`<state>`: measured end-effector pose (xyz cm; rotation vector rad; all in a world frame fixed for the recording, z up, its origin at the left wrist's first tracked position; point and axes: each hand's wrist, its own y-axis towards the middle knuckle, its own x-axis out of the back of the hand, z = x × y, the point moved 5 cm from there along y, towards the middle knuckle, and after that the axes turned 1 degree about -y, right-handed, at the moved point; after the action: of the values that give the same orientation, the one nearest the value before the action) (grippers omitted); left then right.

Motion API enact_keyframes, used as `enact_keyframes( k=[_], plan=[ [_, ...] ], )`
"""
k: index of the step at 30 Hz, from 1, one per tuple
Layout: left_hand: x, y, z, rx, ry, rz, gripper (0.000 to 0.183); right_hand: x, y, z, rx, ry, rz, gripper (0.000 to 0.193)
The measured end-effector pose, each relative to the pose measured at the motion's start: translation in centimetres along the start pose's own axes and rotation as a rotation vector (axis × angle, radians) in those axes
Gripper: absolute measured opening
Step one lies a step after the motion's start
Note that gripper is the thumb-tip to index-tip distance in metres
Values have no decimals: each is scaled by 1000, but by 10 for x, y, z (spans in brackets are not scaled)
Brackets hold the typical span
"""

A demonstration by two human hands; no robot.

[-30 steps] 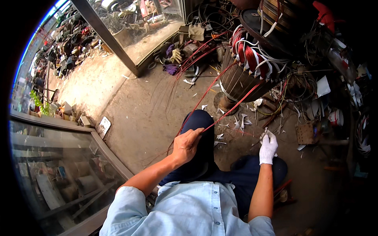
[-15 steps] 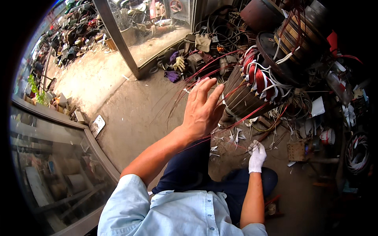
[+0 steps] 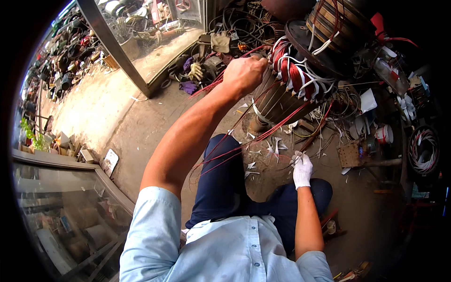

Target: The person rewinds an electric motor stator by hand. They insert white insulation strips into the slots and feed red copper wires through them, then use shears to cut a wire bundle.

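A motor stator [image 3: 277,101] with dark metal ribs stands tilted at the upper middle. Red copper windings [image 3: 298,74] and white sleeved leads [image 3: 311,87] spill over its upper end. My left hand [image 3: 244,74], bare, is closed at the left edge of these windings; its fingertips are partly hidden, and I cannot make out what they pinch. Long thin red wires [image 3: 277,126] hang from the stator toward my knees. Lower right, near my right knee, my right hand [image 3: 302,170] in a white knit glove is closed on the ends of thin dark wires [image 3: 307,144].
White paper scraps [image 3: 277,146] litter the floor before me. Beyond the stator is a large wooden-sided drum [image 3: 324,28]. Gloves [image 3: 195,72] and cables lie by the door frame [image 3: 115,47]. A glass panel [image 3: 70,211] is at left, a wire coil [image 3: 424,149] at right.
My left hand, raised with fingers spread, has moved up to the windings and closed there. My right hand stays low with the wires. The view has shifted slightly.
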<state>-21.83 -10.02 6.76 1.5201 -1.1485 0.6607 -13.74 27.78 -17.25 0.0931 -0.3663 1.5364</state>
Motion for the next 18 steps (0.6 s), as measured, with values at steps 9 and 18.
enact_keyframes(
  k=[9, 18],
  plan=[
    [43, -165, 57, 3, -99, -304, 22, 5, 1, 5, 149, -92, -119, 21],
    [61, -418, 173, 603, 402, -17, 29, 10, 1, 35, 82, 205, -219, 23]
  ],
)
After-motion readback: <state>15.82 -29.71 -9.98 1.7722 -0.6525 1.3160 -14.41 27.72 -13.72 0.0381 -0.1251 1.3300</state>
